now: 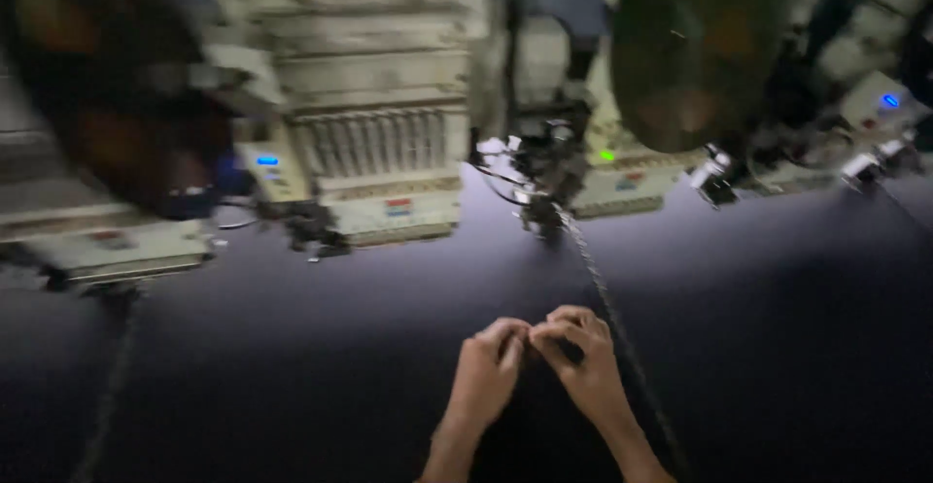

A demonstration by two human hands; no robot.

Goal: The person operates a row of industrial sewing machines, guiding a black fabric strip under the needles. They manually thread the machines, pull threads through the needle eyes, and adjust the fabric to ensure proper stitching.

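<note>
Head view, lower centre: we are seeing the left hand (489, 362) and right hand (580, 357) meeting fingertip to fingertip, pinching something too small to identify, over dark fabric (321, 347) below the embroidery machine (374, 123).

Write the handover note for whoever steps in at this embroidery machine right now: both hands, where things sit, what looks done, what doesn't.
Left hand: fingertips pinched together against the right hand, over the dark fabric. Whether it holds anything is too blurred to tell.
Right hand: fingers curled, meeting the left; something small and dark may be between them, not clear.
Stitched line: runs on the fabric from the embroidery head down past the right hand.
Second embroidery head: to the left, with a blue light on a panel beside it.
Done: one line of stitching is on the fabric.
Left: most of the fabric is bare; the hands are not on the machine.
</note>
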